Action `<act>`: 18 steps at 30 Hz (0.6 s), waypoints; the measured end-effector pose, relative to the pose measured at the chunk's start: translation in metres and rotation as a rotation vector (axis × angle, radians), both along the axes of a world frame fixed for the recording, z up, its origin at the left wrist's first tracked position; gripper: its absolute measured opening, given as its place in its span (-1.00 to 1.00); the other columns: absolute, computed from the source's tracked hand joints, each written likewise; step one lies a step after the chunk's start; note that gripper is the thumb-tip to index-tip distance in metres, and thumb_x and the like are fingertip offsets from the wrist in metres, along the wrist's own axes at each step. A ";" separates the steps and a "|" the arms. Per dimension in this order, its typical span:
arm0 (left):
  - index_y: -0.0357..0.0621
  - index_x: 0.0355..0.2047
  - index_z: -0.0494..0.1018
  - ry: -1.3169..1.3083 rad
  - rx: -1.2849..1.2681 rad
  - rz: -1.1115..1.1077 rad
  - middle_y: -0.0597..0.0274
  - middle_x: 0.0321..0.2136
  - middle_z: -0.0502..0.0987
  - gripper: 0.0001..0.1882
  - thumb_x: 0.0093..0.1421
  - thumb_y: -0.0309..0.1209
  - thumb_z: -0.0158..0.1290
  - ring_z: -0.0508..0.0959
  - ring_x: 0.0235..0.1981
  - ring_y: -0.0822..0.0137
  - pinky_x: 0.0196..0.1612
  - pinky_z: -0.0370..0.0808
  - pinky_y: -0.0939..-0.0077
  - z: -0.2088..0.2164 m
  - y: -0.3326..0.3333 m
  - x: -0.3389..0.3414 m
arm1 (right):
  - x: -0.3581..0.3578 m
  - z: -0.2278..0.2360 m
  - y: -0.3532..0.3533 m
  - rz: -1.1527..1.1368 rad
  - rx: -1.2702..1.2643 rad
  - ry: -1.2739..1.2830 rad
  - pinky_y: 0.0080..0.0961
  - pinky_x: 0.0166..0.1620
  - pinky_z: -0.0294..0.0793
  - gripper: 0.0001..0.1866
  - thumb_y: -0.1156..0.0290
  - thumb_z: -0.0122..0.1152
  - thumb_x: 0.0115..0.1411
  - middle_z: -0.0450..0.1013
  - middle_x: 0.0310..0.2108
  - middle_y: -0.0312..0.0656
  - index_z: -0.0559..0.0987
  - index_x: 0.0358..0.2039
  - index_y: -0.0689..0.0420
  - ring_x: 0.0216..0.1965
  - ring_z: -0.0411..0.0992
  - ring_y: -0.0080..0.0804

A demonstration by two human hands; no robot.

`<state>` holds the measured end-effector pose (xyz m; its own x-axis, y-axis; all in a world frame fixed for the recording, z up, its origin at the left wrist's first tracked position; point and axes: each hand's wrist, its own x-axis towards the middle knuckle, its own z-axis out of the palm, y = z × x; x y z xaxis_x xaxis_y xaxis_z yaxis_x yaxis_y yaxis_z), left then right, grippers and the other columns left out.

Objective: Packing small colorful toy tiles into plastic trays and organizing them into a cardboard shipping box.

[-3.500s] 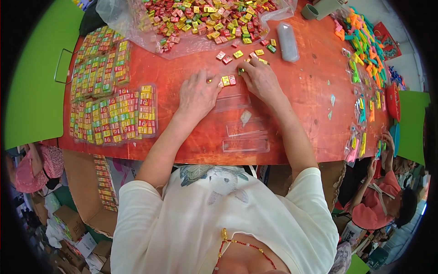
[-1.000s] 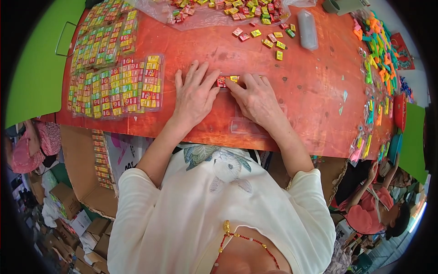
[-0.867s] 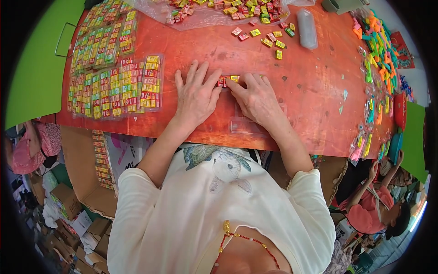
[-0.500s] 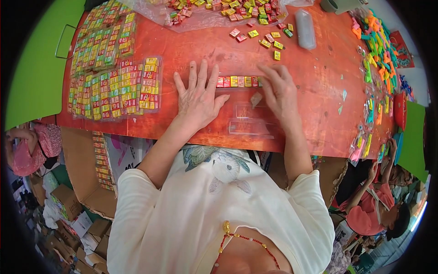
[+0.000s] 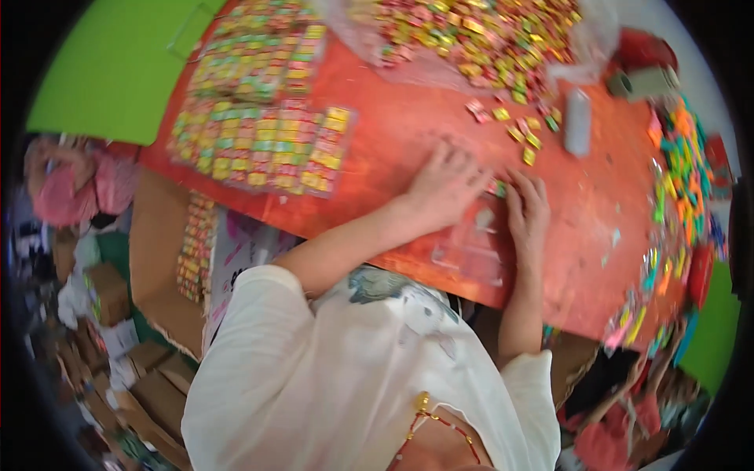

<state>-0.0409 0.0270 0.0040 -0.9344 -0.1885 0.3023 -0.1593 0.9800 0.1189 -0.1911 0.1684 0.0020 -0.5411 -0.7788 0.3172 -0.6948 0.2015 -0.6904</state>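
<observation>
Beside the table's near edge, my left hand (image 5: 449, 187) lies over a row of small coloured boxes (image 5: 496, 188), its fingers bent around them and hiding most of the row. The right end of that row shows in the gap between my hands. There my right hand (image 5: 528, 208) curves its fingers and thumb against the boxes; blur softens the exact contact. Just below my hands are clear plastic trays (image 5: 471, 263) on the red table (image 5: 377, 118).
Filled trays of small boxes (image 5: 263, 149) cover the table's left. A heap of loose boxes (image 5: 479, 39) lies on plastic sheeting at the back. A translucent block (image 5: 577, 122) stands right of it. Colourful plastic toys (image 5: 687, 173) line the right edge. Cardboard cartons (image 5: 161, 259) sit below.
The whole view has shifted and tilted. My left hand has gone from lying flat left of the row to covering it. My right hand has come down to its right end.
</observation>
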 end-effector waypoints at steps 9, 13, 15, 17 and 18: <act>-0.23 0.16 0.35 0.285 0.139 0.225 0.04 -0.23 0.42 -0.48 0.16 -0.44 0.02 0.44 -0.21 0.01 -0.17 0.40 0.12 0.020 -0.024 0.044 | -0.002 -0.001 0.004 0.024 0.009 -0.048 -0.55 -0.06 0.45 -0.69 0.60 0.12 0.26 0.47 -0.16 -0.13 0.58 0.01 0.19 -0.15 0.47 -0.38; -0.14 0.17 0.36 0.221 0.154 0.451 0.06 -0.29 0.40 -0.51 0.21 -0.42 0.05 0.44 -0.26 0.03 -0.22 0.39 0.15 0.056 -0.045 0.093 | -0.003 0.001 0.004 0.026 -0.005 -0.041 -0.47 -0.08 0.51 -0.72 0.60 0.13 0.24 0.48 -0.13 -0.06 0.60 -0.03 0.17 -0.11 0.52 -0.27; -0.13 0.17 0.35 0.243 0.104 0.551 0.03 -0.29 0.40 -0.52 0.22 -0.43 0.05 0.46 -0.26 0.02 -0.19 0.40 0.13 0.062 -0.058 0.115 | -0.003 0.002 0.003 0.032 -0.003 0.049 -0.41 -0.05 0.50 -0.71 0.61 0.13 0.23 0.48 -0.14 -0.04 0.59 -0.03 0.17 -0.07 0.51 -0.19; -0.16 0.16 0.37 0.225 0.038 0.650 0.00 -0.28 0.40 -0.55 0.24 -0.43 0.04 0.46 -0.25 0.00 -0.18 0.42 0.14 0.068 -0.072 0.134 | -0.003 0.002 0.003 0.048 -0.003 0.035 -0.37 -0.03 0.48 -0.70 0.63 0.12 0.23 0.48 -0.15 -0.03 0.59 -0.03 0.16 -0.04 0.50 -0.13; -0.17 0.16 0.37 0.224 0.012 0.688 0.01 -0.29 0.39 -0.53 0.22 -0.42 0.05 0.46 -0.25 0.01 -0.19 0.42 0.13 0.065 -0.080 0.144 | -0.003 0.002 0.004 0.041 0.025 0.017 -0.39 0.03 0.45 -0.69 0.61 0.12 0.23 0.48 -0.12 -0.04 0.59 -0.01 0.17 -0.01 0.48 -0.16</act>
